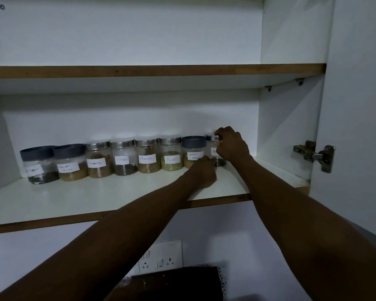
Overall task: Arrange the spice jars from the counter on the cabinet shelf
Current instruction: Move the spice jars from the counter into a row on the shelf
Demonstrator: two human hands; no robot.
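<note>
Jars stood in a single row along the back of the lower cabinet shelf [117, 200], eight in all, each with a handwritten white label. From the left came a grey-lidded pepper jar [39, 165], a grey-lidded coriander powder jar [71, 162], then four steel-lidded ones: a jar with an unreadable label [98, 160], the cloves jar [123, 157], the cinnamon jar [147, 156] and the fennel jar [171, 154]. Next to these sat the grey-lidded garam masala jar [193, 151], and at the right end of the row a steel-lidded jar [214, 148] whose label was mostly hidden.

The right hand [233, 144] was reached up to this last jar, fingers curled over its lid and upper side, gripping it as it stood upright on the shelf. The left hand [203, 170] lay low in front of the garam masala jar and the end jar, knuckles toward the camera; its fingers were bent toward the jars' bases, but whether they gripped either one could not be told.

The upper shelf [156, 71] ran across above. A metal door hinge [314, 154] was fixed at the right side of the cabinet. Below the shelf, a white wall socket panel [161, 258] showed, with a dark object [176, 283] beneath it.
</note>
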